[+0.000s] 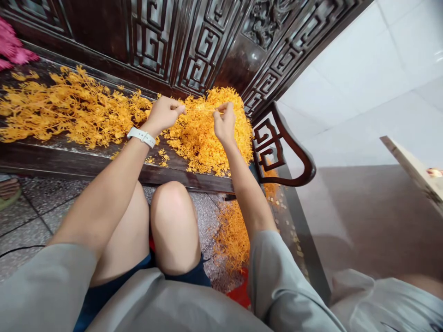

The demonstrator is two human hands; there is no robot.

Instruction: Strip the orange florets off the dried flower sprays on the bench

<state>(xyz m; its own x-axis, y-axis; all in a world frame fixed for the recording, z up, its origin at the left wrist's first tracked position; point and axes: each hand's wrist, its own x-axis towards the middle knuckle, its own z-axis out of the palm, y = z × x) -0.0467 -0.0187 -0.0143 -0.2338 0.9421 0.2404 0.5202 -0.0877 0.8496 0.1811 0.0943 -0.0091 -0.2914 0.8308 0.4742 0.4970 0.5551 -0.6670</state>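
Note:
My left hand [165,113], with a white watch [141,136] on its wrist, is closed in a pinch above the dark wooden bench. Opposite it, my right hand [224,122] pinches too. A thin orange-yellow strand [200,109] runs taut and level between the two sets of fingertips; whether it carries any blossom I cannot make out. Just beneath the hands lies a dense heap of small orange-yellow artificial flower pieces [207,140]. To the left of my left hand, longer branching sprays of the same colour [76,110] are spread along the bench.
A carved wooden backrest [152,41] rises behind the bench, with a curved armrest [304,161] at its right end. Orange scraps [235,235] litter the speckled floor by a red item [240,293]. Pink material [15,48] sits far left. Another person's foot [9,190] shows at left.

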